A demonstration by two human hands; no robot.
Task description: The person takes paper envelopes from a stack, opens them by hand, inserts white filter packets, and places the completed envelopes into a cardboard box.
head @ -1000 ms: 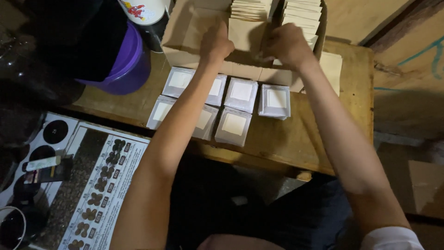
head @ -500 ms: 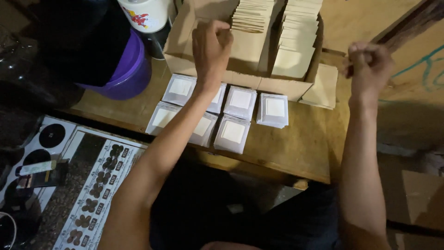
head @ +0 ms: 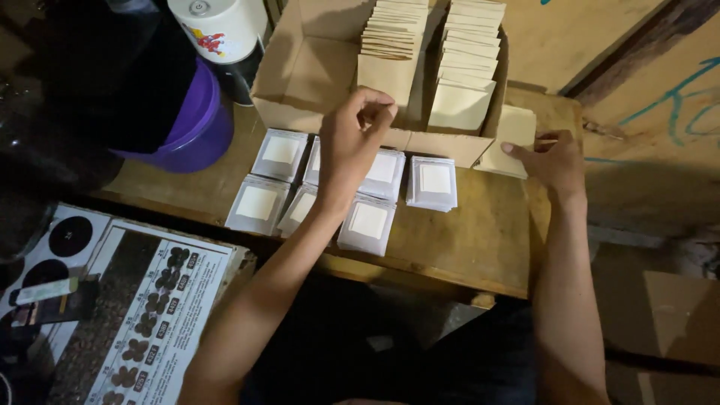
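Wooden table (head: 480, 247) planks carry everything at hand, and nearest the person, at the lower left below its edge, lies a printed chart (head: 150, 315) with rows of dark shapes beside black discs.

On the table, near its front edge, sit small white packets (head: 360, 191) in clear sleeves, laid in 2 loose rows; about 6 or 7 stacks show, the rightmost one (head: 433, 182) a little apart from the rest.

Above the middle of these packets hangs the left hand (head: 352, 146), its fingers (head: 375, 109) curled inward at the front wall of the cardboard box. Whether they pinch anything I cannot tell, since the fingertips fold toward the palm and nothing shows clearly between them.

Over on the right, the right hand (head: 551, 157) rests at the table's far right part, fingers loosely spread and flat, the fingertips touching a pale envelope (head: 510, 139) that lies on the table against the outer side wall of the box. It presses rather than clasps it.

Behind the packets stands the open cardboard box (head: 315, 75), holding 2 upright rows of tan paper envelopes (head: 465, 67) packed front to back in its right half, while its left half shows bare floor.

Left of the box sits a purple tub (head: 199, 127), partly covered by something dark, and beyond it a white round container (head: 217, 30) with a coloured picture on its side.
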